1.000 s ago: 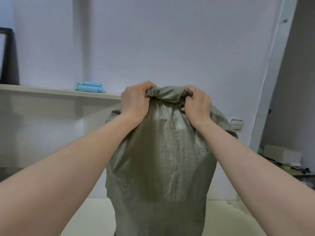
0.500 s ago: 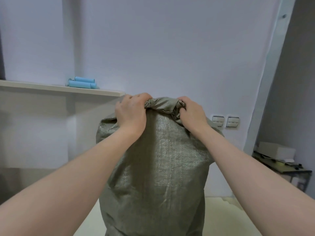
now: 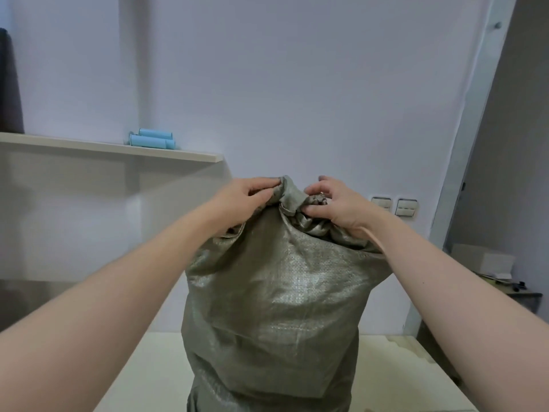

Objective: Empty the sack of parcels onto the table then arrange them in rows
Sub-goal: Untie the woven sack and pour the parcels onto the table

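Grey-green woven sack [image 3: 273, 292], shiny and bulging, is being stood upright on the pale table [image 3: 401, 373], with its neck bunched and twisted at the top. The neck is being pinched from the left by the left hand [image 3: 237, 200] and from the right by the right hand [image 3: 335, 206], fingers curled into the fabric. The sack's body is being kept directly below both grips.

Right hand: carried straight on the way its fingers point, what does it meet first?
The bunched neck of the sack, which the right hand pinches; beyond it, probably the left hand.
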`<state>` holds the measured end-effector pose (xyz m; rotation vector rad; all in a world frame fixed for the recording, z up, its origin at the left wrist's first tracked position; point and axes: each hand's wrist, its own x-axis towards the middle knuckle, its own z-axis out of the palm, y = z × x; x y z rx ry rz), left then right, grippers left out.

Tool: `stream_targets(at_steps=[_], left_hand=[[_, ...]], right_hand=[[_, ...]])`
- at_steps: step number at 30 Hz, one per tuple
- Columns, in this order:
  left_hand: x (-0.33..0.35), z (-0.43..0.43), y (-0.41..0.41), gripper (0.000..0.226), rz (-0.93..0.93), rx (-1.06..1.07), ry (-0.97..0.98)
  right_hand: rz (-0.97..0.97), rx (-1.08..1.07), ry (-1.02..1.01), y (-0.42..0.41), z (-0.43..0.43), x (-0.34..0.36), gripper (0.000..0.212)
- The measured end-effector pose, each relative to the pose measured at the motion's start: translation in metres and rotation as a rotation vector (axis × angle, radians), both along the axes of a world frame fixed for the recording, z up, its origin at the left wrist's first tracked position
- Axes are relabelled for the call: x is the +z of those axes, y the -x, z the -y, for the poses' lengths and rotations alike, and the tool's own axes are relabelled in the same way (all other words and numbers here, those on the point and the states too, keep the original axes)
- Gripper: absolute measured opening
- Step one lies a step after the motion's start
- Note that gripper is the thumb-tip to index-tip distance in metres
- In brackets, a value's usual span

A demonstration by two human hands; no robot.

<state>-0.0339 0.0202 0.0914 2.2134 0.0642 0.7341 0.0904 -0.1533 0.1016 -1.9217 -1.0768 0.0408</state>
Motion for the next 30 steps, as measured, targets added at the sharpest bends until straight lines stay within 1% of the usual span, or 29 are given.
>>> stream_targets(at_steps=[1, 2, 4, 6, 8, 10, 11, 12, 14, 16, 17, 18, 19, 20, 21, 23, 25, 27, 28, 29, 30], left_hand=[[0.001, -0.007, 0.004, 0.034, -0.025, -0.020, 0.039], [0.003, -0.013, 0.006, 0.041, -0.051, -0.020, 0.050], [0.009, -0.020, 0.008, 0.067, -0.159, -0.025, 0.079], [0.018, -0.018, 0.013, 0.086, -0.324, -0.007, 0.064], [0.024, -0.016, 0.018, 0.100, -0.524, 0.039, -0.036], [0.023, -0.013, 0.020, 0.107, -0.725, 0.131, -0.263], [0.021, -0.011, 0.019, 0.107, -0.776, 0.171, -0.337], [0.018, -0.009, 0.018, 0.104, -0.780, 0.196, -0.382], [0.016, 0.000, 0.016, 0.092, -0.697, 0.218, -0.491], [0.016, 0.006, 0.013, 0.065, -0.535, 0.243, -0.557], [0.017, 0.007, 0.011, 0.046, -0.444, 0.263, -0.550], [0.020, 0.007, 0.008, 0.027, -0.352, 0.302, -0.518], [0.023, 0.006, 0.005, 0.012, -0.257, 0.359, -0.479], [0.028, 0.005, 0.003, 0.006, -0.160, 0.421, -0.437], [0.034, 0.006, 0.001, 0.008, -0.056, 0.475, -0.400], [0.048, 0.008, -0.005, 0.022, 0.155, 0.533, -0.351], [0.062, 0.016, -0.006, 0.032, 0.367, 0.546, -0.333], [0.069, 0.021, -0.008, 0.037, 0.573, 0.539, -0.352], [0.066, 0.019, -0.010, 0.037, 0.630, 0.521, -0.370], [0.060, 0.014, -0.014, 0.035, 0.631, 0.490, -0.390], [0.048, 0.006, -0.019, 0.033, 0.580, 0.446, -0.407]], right_hand=[[0.025, -0.014, 0.068, 0.001, 0.001, 0.002, 0.037], [0.014, -0.001, 0.126, 0.004, 0.002, 0.003, 0.048], [0.054, 0.016, 0.278, 0.010, 0.002, 0.007, 0.070], [0.100, 0.005, 0.460, 0.018, 0.002, 0.010, 0.079], [0.080, 0.015, 0.581, 0.028, 0.003, 0.012, 0.079], [0.005, 0.014, 0.624, 0.034, 0.004, 0.012, 0.077], [0.002, 0.008, 0.636, 0.036, 0.004, 0.010, 0.077], [0.047, -0.010, 0.665, 0.037, 0.004, 0.009, 0.077], [0.234, -0.082, 0.725, 0.038, 0.005, 0.008, 0.072], [0.412, -0.161, 0.674, 0.037, 0.002, 0.009, 0.058], [0.477, -0.222, 0.600, 0.036, 0.000, 0.008, 0.048], [0.525, -0.301, 0.499, 0.035, -0.003, 0.009, 0.042], [0.550, -0.380, 0.386, 0.035, -0.004, 0.011, 0.041], [0.559, -0.439, 0.278, 0.032, -0.005, 0.015, 0.041], [0.561, -0.479, 0.179, 0.031, -0.006, 0.022, 0.039], [0.580, -0.537, -0.004, 0.028, -0.008, 0.038, 0.039], [0.610, -0.580, -0.197, 0.025, -0.011, 0.051, 0.048], [0.628, -0.582, -0.370, 0.019, -0.013, 0.054, 0.057], [0.624, -0.565, -0.400, 0.015, -0.014, 0.052, 0.059], [0.618, -0.545, -0.380, 0.008, -0.016, 0.047, 0.059], [0.608, -0.522, -0.316, 0.001, -0.017, 0.040, 0.057]])
